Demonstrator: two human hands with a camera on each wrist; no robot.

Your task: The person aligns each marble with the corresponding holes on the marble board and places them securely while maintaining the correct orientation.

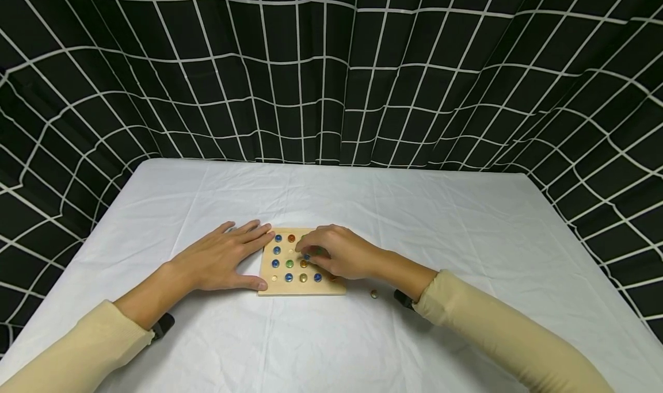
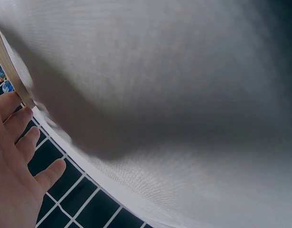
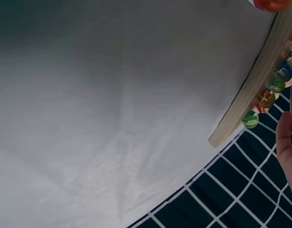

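A square wooden board lies on the table with glass marbles in its holes, among them blue, green, red and amber ones. Spread fingers of my left hand rest along its left edge, the thumb at the near left corner. My right hand is over the board's right half, pinching a blue marble between thumb and fingers. Left of those fingertips, one hole in the second row shows bare wood, as does the near left corner hole. The hand hides several marbles on the right side.
A single brownish marble lies on the white tablecloth right of the board, near my right wrist. Black curtains with a white grid hang behind and at both sides of the table.
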